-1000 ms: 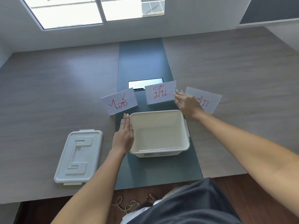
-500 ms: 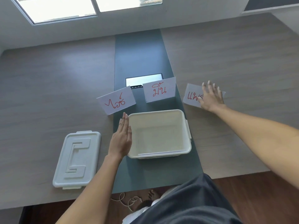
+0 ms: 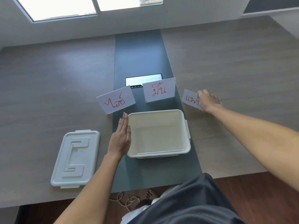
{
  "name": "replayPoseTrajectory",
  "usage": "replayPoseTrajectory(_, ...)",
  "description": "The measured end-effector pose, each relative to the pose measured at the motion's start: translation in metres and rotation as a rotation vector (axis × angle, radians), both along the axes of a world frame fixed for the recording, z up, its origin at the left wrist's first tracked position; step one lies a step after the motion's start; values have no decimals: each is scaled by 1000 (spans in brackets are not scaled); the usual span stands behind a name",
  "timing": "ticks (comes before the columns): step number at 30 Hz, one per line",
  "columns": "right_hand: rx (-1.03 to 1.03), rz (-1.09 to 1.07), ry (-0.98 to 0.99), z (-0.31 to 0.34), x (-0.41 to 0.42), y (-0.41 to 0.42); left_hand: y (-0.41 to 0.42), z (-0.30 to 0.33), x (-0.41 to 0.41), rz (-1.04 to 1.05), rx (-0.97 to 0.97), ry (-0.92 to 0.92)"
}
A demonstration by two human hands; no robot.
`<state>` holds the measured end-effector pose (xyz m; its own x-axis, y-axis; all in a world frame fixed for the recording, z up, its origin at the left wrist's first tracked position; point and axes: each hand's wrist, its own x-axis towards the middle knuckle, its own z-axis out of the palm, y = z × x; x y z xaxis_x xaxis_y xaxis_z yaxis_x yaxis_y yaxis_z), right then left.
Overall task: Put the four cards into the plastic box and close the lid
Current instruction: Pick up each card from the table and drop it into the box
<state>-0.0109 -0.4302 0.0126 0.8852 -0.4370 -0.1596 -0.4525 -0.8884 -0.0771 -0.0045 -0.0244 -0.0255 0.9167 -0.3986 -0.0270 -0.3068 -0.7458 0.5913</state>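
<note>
The open white plastic box (image 3: 186,126) sits on the dark centre strip. A thin white sheet edge (image 3: 160,153) shows inside along its near wall. My left hand (image 3: 120,139) lies flat against the box's left side, fingers straight and holding nothing. Beyond the box stand two white cards with red writing, one on the left (image 3: 115,99) and one in the middle (image 3: 159,90). A third card (image 3: 189,98) lies to the right, partly hidden under my right hand (image 3: 208,101), whose fingers curl around its far edge. The white lid (image 3: 75,159) lies flat at the left.
A dark strip (image 3: 139,59) runs down the middle of the wooden table (image 3: 56,86), with a shiny recessed panel (image 3: 143,79) behind the cards. The table's near edge is close to my body. A cable (image 3: 127,201) lies on the floor below.
My right hand moved from the middle card out to the right card, lay flat on it, and now has its fingers curled on it. My left hand stayed beside the box.
</note>
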Motion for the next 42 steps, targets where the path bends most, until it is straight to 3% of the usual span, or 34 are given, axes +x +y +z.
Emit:
replayPoseTrajectory(13,71,101,-276,77,5,63,-2,7,-3,27,-8,20)
replayPoseTrajectory(21,223,315,-451,131,-10,123,-3,11,-5,30,2,25)
replayPoseTrajectory(25,410,405,-382,154,-25,145,-4,11,-5,21,-1,23)
replayPoseTrajectory(31,507,391,-84,137,-43,159,-1,7,-2,15,20,-2)
replayPoseTrajectory(42,505,395,204,81,-68,174,-1,1,-2,18,117,-76)
